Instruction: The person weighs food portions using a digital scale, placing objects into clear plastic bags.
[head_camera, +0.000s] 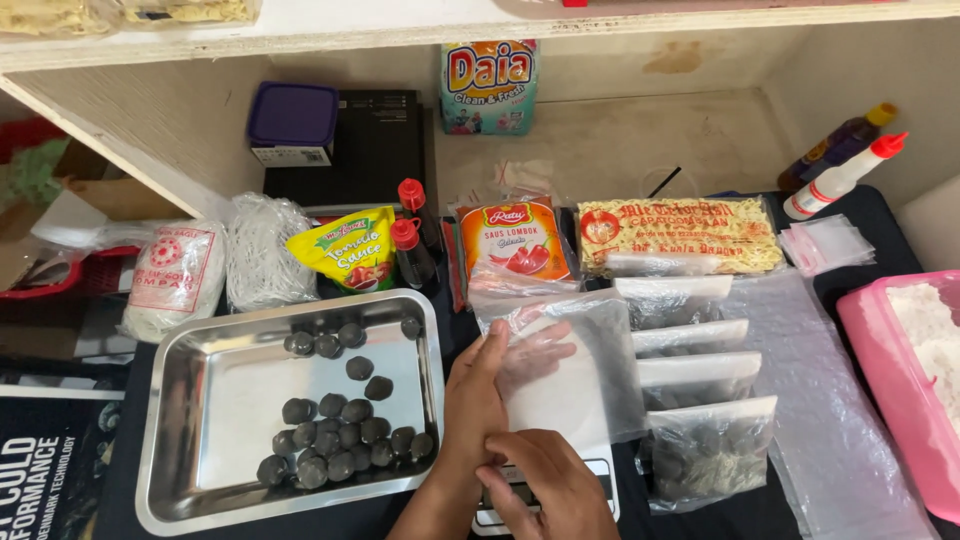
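Nearest to me, at the bottom centre of the frame, my right hand lies with the back up, fingers bent downward onto the white kitchen scale under it. Nothing is grasped in it that I can see; the fingertips seem to press the front of the scale near its display, which is mostly hidden, and the knuckles touch my left wrist.

Just above it, my left hand is pushed inside a clear plastic bag. Its fingers are stretched out flat and spread a little, so they hold the bag open from inside, and I see them blurred through the film. The hand is turned on its edge with the thumb side up, and the forearm comes from the lower middle of the frame. The bag lies on the scale platform, in the centre of the picture.

At the left of my hands stands a shiny rectangular steel tray holding dark round balls, most of them gathered in the lower right corner of it. At the right, four clear filled bags lie in an overlapping column, the lowest one showing dark balls inside. A pink plastic tub with white powder is at the right edge.
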